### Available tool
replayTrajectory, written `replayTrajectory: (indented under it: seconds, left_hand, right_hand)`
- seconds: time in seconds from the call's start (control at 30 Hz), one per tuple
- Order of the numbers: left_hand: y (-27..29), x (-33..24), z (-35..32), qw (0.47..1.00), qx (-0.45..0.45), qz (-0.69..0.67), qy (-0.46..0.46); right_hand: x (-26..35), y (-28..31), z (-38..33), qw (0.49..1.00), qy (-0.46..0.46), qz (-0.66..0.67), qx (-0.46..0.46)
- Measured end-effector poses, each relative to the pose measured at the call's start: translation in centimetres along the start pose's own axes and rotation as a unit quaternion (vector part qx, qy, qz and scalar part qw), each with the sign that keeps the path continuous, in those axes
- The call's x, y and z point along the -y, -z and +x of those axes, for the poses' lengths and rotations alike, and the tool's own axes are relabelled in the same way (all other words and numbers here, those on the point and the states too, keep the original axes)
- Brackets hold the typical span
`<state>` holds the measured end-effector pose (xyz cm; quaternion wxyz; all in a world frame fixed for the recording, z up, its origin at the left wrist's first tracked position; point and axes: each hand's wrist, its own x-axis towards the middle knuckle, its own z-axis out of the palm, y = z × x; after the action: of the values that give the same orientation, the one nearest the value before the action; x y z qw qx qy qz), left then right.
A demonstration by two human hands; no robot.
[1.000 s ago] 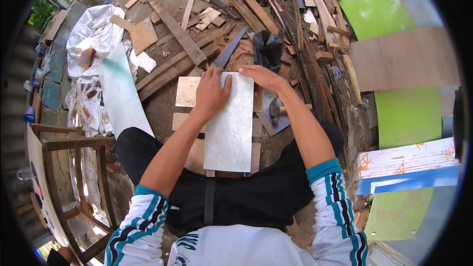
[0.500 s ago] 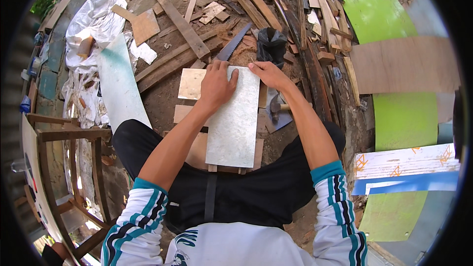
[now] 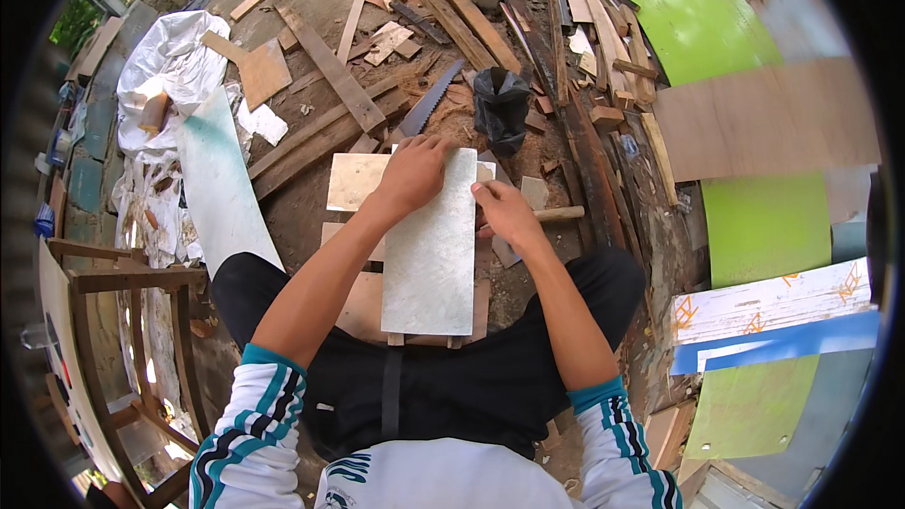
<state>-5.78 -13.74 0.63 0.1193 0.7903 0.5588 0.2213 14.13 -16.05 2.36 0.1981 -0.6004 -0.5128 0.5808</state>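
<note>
A pale, mottled rectangular sheet [image 3: 429, 254] lies lengthwise before me, its near end over my lap. My left hand [image 3: 418, 172] wraps over its far left corner, fingers curled past the far edge. At the right edge, my right hand [image 3: 507, 214] pinches with the thumb against the sheet; its other fingers are partly hidden. Underneath are light wooden boards [image 3: 354, 181], showing on the left side and near the lap. A hammer's wooden handle [image 3: 560, 213] sticks out beside my right hand, which hides the head.
A handsaw [image 3: 430, 104] and a black plastic bag [image 3: 501, 108] lie beyond the sheet. Scrap planks [image 3: 335, 71] spread over the dirt ground. To the left are a long pale panel [image 3: 224, 179] and a wooden frame [image 3: 141, 280]; green panels [image 3: 765, 231] lie at right.
My right hand has slid from the far right corner nearer along the sheet's right edge. The hammer's head, visible before, is now hidden. My left hand stays at the far left corner.
</note>
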Motion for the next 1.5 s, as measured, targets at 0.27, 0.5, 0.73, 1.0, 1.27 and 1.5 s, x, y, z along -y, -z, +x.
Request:
replayTrajectory:
  seconds: [0.27, 0.5, 0.73, 1.0, 1.27, 1.5]
  left_hand:
    - [0.5, -3.2, 2.8, 0.985, 0.042, 0.061, 0.153]
    - [0.1, -4.6, 4.9, 0.961, 0.122, 0.148, 0.198]
    - [-0.2, -4.8, 6.0, 0.959, 0.139, 0.145, 0.202]
    - [-0.9, -3.7, 5.0, 0.984, 0.082, 0.072, 0.141]
    - [-2.0, -2.8, 4.7, 0.987, 0.057, 0.083, 0.124]
    - [-1.3, -4.3, 4.8, 0.981, 0.091, 0.057, 0.159]
  right_hand:
    - [-1.8, -3.0, -1.3, 0.976, 0.17, -0.075, -0.111]
    - [-2.2, -3.5, -1.0, 0.975, 0.165, -0.11, -0.099]
    - [-1.2, -3.8, -2.6, 0.986, 0.121, -0.074, -0.093]
    - [-2.6, -1.6, -1.6, 0.981, 0.158, -0.055, -0.094]
    - [-2.8, 2.7, -3.0, 0.958, 0.065, -0.241, 0.144]
    - [-2.4, 4.5, -11.6, 0.909, 0.065, -0.352, 0.212]
